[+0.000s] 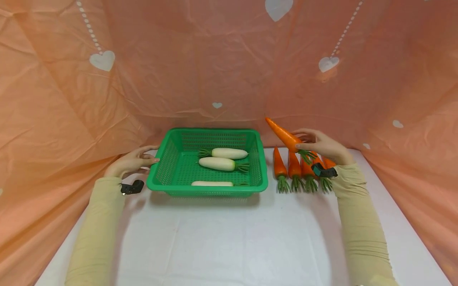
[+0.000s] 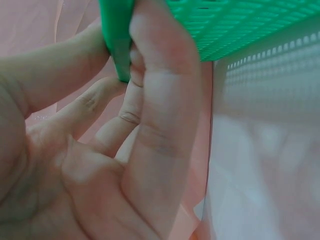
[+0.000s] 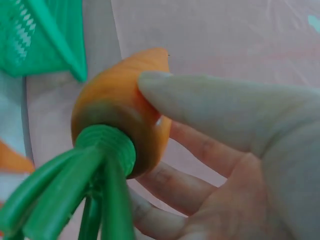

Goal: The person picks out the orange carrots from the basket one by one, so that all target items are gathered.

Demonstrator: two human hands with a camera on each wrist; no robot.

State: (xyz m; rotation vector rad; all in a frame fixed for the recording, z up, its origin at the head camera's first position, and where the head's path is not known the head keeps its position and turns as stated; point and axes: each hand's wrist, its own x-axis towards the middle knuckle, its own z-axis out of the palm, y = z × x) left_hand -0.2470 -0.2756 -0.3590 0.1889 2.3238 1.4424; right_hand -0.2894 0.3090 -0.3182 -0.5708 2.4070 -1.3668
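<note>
My right hand point(image 1: 325, 145) grips an orange carrot point(image 1: 284, 135) near its leafy end, raised above a row of other carrots. In the right wrist view the thumb presses on the carrot point(image 3: 117, 92) while the fingers lie behind and beneath it; its green stems point(image 3: 65, 185) hang toward the camera. At the left end of a green plastic basket point(image 1: 207, 188), my left hand point(image 1: 130, 163) holds the rim. The left wrist view shows that rim point(image 2: 117, 45) pinched between the thumb and fingers. Inside the basket lie three white radishes point(image 1: 216, 163) with green tops.
Several carrots point(image 1: 280, 165) lie side by side on the white table point(image 1: 222, 238), right of the basket, tips pointing away and partly hidden by the right hand and wrist camera point(image 1: 323, 171). A pink-orange cloth point(image 1: 193, 59) with white hearts hangs behind the table and along both sides.
</note>
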